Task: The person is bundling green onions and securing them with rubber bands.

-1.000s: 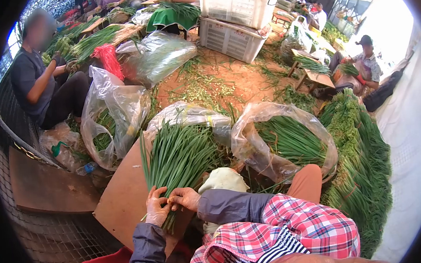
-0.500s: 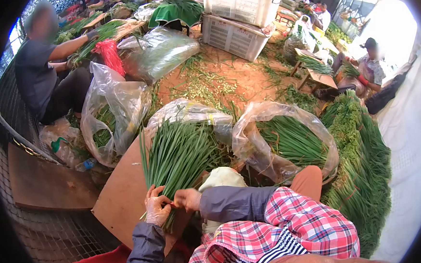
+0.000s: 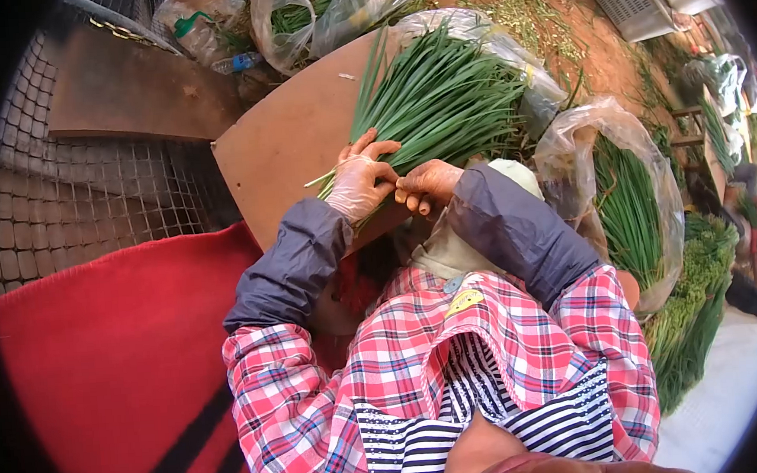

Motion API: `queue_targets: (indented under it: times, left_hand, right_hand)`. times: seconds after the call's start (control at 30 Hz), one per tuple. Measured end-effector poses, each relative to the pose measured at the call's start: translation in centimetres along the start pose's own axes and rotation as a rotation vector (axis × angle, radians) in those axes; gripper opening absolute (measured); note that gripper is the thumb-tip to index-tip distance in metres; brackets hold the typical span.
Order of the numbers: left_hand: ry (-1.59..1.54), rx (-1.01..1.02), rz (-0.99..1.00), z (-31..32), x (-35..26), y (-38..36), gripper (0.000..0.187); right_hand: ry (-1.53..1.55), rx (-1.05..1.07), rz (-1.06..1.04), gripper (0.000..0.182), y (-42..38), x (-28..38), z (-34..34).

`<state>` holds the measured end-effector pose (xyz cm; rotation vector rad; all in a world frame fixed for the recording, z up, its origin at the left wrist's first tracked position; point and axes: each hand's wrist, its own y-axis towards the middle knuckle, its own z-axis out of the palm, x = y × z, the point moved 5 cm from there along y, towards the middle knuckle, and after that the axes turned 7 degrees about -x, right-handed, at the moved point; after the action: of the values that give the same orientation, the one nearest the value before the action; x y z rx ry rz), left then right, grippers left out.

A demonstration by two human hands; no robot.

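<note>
A big bunch of garlic chives (image 3: 453, 102) lies fanned out on a brown board (image 3: 289, 125), leaf tips pointing away to the upper right. My left hand (image 3: 362, 178), in a thin clear glove, is wrapped around the bunch near its pale stem ends. Close against it, my right hand (image 3: 429, 186) has its fingers curled in a pinch by the left fingertips. Whatever sits in that pinch is too small to make out. The underside of the bunch is hidden by my hands and sleeves.
An open plastic bag (image 3: 666, 193) of chives stands to the right, beside a long heap of greens (image 3: 691, 321). Another plastic bag (image 3: 365, 12) is at the top. Red cloth (image 3: 116, 339) and wire netting (image 3: 124, 187) lie left; white crates (image 3: 624, 0) stand far right.
My view has tipped down and turned left, so the people in the background have mostly dropped out. Both hands stay together at the stem end of the bunch.
</note>
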<state>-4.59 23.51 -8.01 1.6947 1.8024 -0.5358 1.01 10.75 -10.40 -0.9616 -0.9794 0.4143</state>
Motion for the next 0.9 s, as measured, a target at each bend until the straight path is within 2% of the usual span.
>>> queue_targets:
  times: [0.03,0.13,0.27,0.33,0.4,0.53,0.67,0.77,0.87,0.9]
  left_hand:
    - [-0.002,0.000,0.007,0.0,-0.1,0.0,0.007]
    - [0.001,-0.004,0.033,0.0,-0.2,0.0,0.007]
    - [0.003,0.008,0.039,-0.1,-0.3,0.0,0.009]
    - [-0.031,0.017,0.022,-0.3,-0.5,0.1,0.010]
    - [-0.037,0.022,0.005,-0.4,-0.5,0.1,0.010]
    - [-0.066,0.061,-0.058,-1.1,-1.4,0.4,0.010]
    - [-0.040,0.089,-0.091,-1.0,-1.5,0.5,0.014]
    - [-0.018,0.044,-0.080,-0.7,-0.6,0.6,0.011]
    - [-0.018,0.003,-0.039,-0.4,-0.6,0.5,0.008]
    - [-0.022,-0.006,-0.026,-0.6,-0.7,0.5,0.008]
  right_hand:
    - [0.048,-0.005,0.032,0.020,-0.3,0.1,0.3]
    - [0.056,0.007,0.069,0.017,-0.6,0.0,0.5]
    - [0.214,0.174,0.126,0.013,0.5,-1.3,1.2]
    - [0.386,0.076,0.112,0.010,-0.1,-1.5,1.4]
    - [0.506,0.009,0.080,0.008,-0.3,-1.9,1.6]
    - [0.713,0.116,-0.044,0.016,1.2,-3.2,2.4]
    - [0.739,0.067,-0.162,0.017,0.5,-3.0,2.4]
    - [0.691,0.008,-0.358,0.017,-0.8,-1.8,1.5]
    - [0.685,-0.155,-0.010,0.021,-0.3,-2.5,-0.3]
    - [0.648,-0.081,0.001,0.032,-0.3,-2.4,-0.2]
